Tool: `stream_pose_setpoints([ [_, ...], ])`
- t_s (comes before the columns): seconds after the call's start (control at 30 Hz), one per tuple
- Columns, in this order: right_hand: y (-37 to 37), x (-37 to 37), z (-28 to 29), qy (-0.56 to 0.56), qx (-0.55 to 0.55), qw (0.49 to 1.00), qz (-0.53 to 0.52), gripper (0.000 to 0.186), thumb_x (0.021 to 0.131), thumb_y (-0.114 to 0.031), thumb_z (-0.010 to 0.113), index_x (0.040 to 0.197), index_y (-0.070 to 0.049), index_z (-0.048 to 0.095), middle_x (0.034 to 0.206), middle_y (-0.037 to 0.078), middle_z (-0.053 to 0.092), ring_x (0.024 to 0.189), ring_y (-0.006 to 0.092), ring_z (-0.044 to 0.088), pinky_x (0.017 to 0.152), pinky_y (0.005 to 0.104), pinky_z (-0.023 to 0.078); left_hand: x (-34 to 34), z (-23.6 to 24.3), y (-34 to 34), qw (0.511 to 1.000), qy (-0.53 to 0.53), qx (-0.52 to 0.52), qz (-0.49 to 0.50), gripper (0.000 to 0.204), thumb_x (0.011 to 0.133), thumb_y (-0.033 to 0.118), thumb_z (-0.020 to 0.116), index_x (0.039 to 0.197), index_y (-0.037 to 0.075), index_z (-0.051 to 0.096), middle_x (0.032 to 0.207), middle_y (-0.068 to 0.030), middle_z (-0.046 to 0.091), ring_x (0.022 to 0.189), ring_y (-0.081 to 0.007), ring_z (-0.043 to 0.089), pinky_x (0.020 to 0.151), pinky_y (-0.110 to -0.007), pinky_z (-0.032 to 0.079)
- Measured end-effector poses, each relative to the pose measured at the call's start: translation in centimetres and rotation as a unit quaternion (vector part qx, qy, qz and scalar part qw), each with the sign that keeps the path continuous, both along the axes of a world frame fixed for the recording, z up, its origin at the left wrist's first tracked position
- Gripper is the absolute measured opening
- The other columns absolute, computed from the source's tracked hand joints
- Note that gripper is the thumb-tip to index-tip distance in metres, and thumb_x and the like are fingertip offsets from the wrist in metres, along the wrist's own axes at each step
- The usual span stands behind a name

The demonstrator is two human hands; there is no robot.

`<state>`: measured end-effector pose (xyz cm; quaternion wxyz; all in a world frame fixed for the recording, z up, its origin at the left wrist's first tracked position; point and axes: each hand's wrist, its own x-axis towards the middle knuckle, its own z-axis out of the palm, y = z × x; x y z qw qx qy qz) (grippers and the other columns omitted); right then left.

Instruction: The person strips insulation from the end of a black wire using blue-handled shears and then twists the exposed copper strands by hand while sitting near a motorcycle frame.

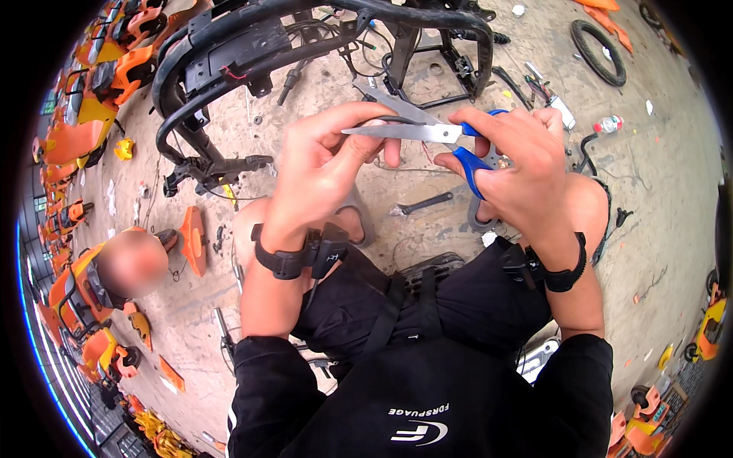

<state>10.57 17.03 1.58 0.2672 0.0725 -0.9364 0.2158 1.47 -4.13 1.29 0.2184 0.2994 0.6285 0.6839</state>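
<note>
Blue-handled scissors (452,134) are in my right hand (523,164), thumb in one loop and fingers round the other. Their blades stand apart in front of my left hand (324,156). That hand is closed, pinching a thin black cable (403,120) between thumb and fingers. The cable's end runs toward the scissors' pivot, between the blades; whether a blade touches it I cannot tell. Just beyond my hands stands a black tubular vehicle frame (217,76) with loose wires hanging from it.
An open-end wrench (424,204) lies on the concrete floor between my feet. A black tyre (599,53), a plastic bottle (608,124) and scattered parts lie to the right. Orange scooters (99,126) line the left, where an orange panel (193,240) lies on the floor.
</note>
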Motion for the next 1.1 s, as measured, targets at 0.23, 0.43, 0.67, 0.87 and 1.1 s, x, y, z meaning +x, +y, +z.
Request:
stream_pose_setpoints([
  [0.23, -0.22, -0.36, 0.02, 0.013, -0.033, 0.999, 0.003, 0.041, 0.057, -0.028, 0.084, 0.093, -0.017, 0.069, 0.058, -0.007, 0.049, 0.061, 0.0119, 0.05, 0.066, 0.0324, 0.028, 0.08, -0.28, 0.22, 1.0, 0.017, -0.017, -0.004, 0.021, 0.096, 0.006, 0.053, 0.11, -0.007, 0.06, 0.082, -0.0106, 0.064, 0.073, -0.0129, 0.058, 0.065, -0.024, 0.045],
  [0.43, 0.11, -0.01, -0.08, -0.002, 0.0, 1.0, 0.004, 0.041, 0.057, -0.027, 0.084, 0.094, -0.017, 0.07, 0.058, -0.006, 0.049, 0.061, 0.0123, 0.049, 0.066, 0.0321, 0.028, -0.42, -0.16, -0.23, 1.0, 0.004, 0.0, -0.016, 0.021, 0.096, 0.005, 0.053, 0.112, -0.006, 0.06, 0.08, -0.0086, 0.065, 0.076, -0.012, 0.059, 0.067, -0.024, 0.046],
  [0.67, -0.06, -0.43, -0.21, 0.003, -0.037, 0.999, 0.01, 0.039, 0.057, -0.027, 0.084, 0.092, -0.016, 0.07, 0.059, -0.006, 0.05, 0.061, 0.0126, 0.05, 0.066, 0.0321, 0.028, -0.16, -0.15, 0.07, 0.998, 0.044, -0.037, -0.002, 0.023, 0.096, 0.009, 0.055, 0.11, -0.007, 0.06, 0.082, -0.0117, 0.064, 0.073, -0.0141, 0.059, 0.064, -0.025, 0.045],
  [0.87, -0.21, -0.17, 0.18, -0.003, -0.016, 1.0, 0.003, 0.039, 0.057, -0.028, 0.084, 0.091, -0.017, 0.07, 0.059, -0.006, 0.05, 0.061, 0.0121, 0.05, 0.066, 0.0323, 0.028, -0.17, 0.15, -0.14, 1.0, 0.011, -0.014, -0.002, 0.021, 0.095, 0.008, 0.055, 0.108, -0.006, 0.062, 0.08, -0.0079, 0.065, 0.075, -0.0124, 0.059, 0.067, -0.025, 0.046],
  [1.1, -0.25, -0.36, -0.11, 0.007, -0.034, 0.999, 0.003, 0.038, 0.057, -0.028, 0.084, 0.09, -0.017, 0.07, 0.058, -0.006, 0.05, 0.061, 0.0123, 0.05, 0.067, 0.0323, 0.028, -0.42, -0.5, -0.26, 1.0, 0.029, 0.001, 0.0, 0.022, 0.095, 0.007, 0.054, 0.111, -0.007, 0.06, 0.083, -0.0121, 0.064, 0.074, -0.015, 0.06, 0.064, -0.025, 0.046],
])
